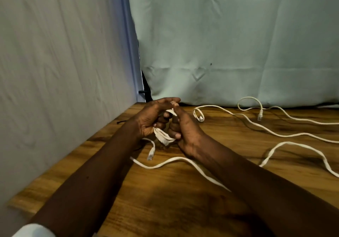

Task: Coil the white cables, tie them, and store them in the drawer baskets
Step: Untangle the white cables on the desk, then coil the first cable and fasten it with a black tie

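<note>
A small coiled bundle of flat white cable (pixel 163 137) sits between both hands above the wooden table (pixel 165 200). My left hand (pixel 151 116) grips its upper part with curled fingers. My right hand (pixel 183 126) grips the bundle from the right, fingers curled round its lower end. A plug end (pixel 150 155) of this cable hangs down below my left hand. Other loose white cables (pixel 271 132) lie spread over the table to the right, one with a plug (pixel 260 116) near the back. A further cable (pixel 165 164) runs under my right forearm.
Pale cloth backdrops stand on the left (pixel 64 71) and behind the table (pixel 238 44), meeting at a corner with a dark stand (pixel 145 90). The table's left edge (pixel 55 172) runs along the left cloth. No drawer or basket is in view.
</note>
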Action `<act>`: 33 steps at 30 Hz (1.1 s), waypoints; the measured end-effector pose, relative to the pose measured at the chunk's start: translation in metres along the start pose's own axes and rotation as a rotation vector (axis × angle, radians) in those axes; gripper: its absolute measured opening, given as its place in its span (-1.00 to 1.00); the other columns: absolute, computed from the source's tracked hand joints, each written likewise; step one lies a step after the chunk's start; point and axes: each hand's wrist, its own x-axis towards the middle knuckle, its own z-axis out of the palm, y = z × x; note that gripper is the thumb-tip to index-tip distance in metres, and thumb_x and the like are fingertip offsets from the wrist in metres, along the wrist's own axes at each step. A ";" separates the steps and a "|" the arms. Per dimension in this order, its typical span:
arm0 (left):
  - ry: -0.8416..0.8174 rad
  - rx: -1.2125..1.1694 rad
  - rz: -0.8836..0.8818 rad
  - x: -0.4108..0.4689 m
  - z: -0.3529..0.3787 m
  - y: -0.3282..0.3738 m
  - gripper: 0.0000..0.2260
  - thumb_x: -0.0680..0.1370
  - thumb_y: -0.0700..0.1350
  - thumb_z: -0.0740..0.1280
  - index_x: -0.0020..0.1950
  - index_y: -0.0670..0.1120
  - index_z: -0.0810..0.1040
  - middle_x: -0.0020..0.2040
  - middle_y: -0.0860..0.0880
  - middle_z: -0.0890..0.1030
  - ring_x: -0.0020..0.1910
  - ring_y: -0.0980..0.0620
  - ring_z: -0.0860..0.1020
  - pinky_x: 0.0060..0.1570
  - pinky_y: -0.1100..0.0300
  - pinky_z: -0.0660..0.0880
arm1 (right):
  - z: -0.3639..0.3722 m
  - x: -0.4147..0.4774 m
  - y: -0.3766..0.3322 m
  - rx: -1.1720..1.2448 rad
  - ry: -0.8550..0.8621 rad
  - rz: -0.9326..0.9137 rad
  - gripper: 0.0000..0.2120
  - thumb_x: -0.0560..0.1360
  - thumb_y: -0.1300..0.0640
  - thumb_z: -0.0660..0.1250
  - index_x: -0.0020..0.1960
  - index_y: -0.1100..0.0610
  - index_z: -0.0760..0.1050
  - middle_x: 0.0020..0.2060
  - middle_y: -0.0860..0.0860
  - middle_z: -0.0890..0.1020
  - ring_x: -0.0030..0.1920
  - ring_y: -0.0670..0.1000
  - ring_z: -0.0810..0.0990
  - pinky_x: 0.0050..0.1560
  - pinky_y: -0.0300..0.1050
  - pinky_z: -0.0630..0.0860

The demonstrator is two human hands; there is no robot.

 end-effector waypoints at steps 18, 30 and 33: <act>0.175 0.279 0.204 -0.051 0.000 -0.001 -0.71 0.67 -0.03 0.29 0.15 -0.22 0.68 -0.12 -0.12 0.70 -0.22 -0.01 0.63 -0.24 0.16 0.57 | -0.007 -0.004 0.016 0.086 -0.024 -0.026 -0.76 0.65 0.05 0.30 -0.11 0.17 0.56 -0.52 -0.04 0.55 -0.66 -0.17 0.38 -0.67 -0.32 0.20; 0.517 1.126 0.219 -0.093 -0.098 -0.003 -0.88 0.60 -0.18 0.42 0.12 -0.08 0.69 0.01 0.03 0.67 0.00 0.02 0.62 0.03 0.12 0.58 | -0.013 0.005 0.027 0.135 -0.029 -0.048 -0.58 0.64 0.09 0.31 -0.35 0.04 0.25 -0.60 -0.10 0.20 -0.66 -0.12 0.11 -0.61 -0.28 0.09; 0.424 1.330 0.249 -0.071 -0.090 -0.007 -0.86 0.57 -0.16 0.44 0.12 -0.06 0.70 0.06 0.00 0.69 0.05 0.03 0.63 0.08 0.13 0.58 | -0.012 0.004 0.028 0.090 -0.023 -0.079 -0.55 0.64 0.07 0.33 -0.37 0.04 0.25 -0.61 -0.09 0.21 -0.66 -0.12 0.13 -0.60 -0.28 0.11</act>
